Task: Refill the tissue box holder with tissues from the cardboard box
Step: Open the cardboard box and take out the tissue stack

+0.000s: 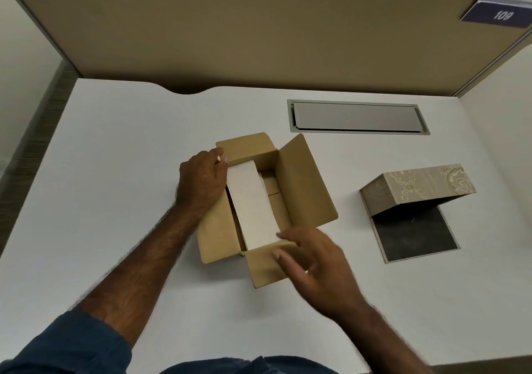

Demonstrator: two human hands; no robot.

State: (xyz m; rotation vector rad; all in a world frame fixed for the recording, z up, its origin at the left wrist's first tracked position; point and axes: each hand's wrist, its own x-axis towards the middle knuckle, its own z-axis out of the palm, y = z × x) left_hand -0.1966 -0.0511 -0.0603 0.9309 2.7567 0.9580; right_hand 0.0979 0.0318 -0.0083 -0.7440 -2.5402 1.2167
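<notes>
An open brown cardboard box (302, 183) sits mid-desk with its flaps spread. A white stack of tissues (252, 203) stands tilted inside it, partly raised above the rim. My left hand (201, 180) grips the far left end of the stack, fingers curled over its edge. My right hand (311, 261) hovers at the near end, fingers spread over the near flap and thumb touching the stack's near corner. The tissue box holder (417, 185), beige with an ornate pattern, lies open to the right, its dark base panel (411, 235) flat on the desk.
A white desk (115, 172) holds everything. A grey cable hatch (357, 117) is set into the desk behind the boxes. A tan partition wall (259, 28) closes the back, with a blue number plate (501, 15) at top right.
</notes>
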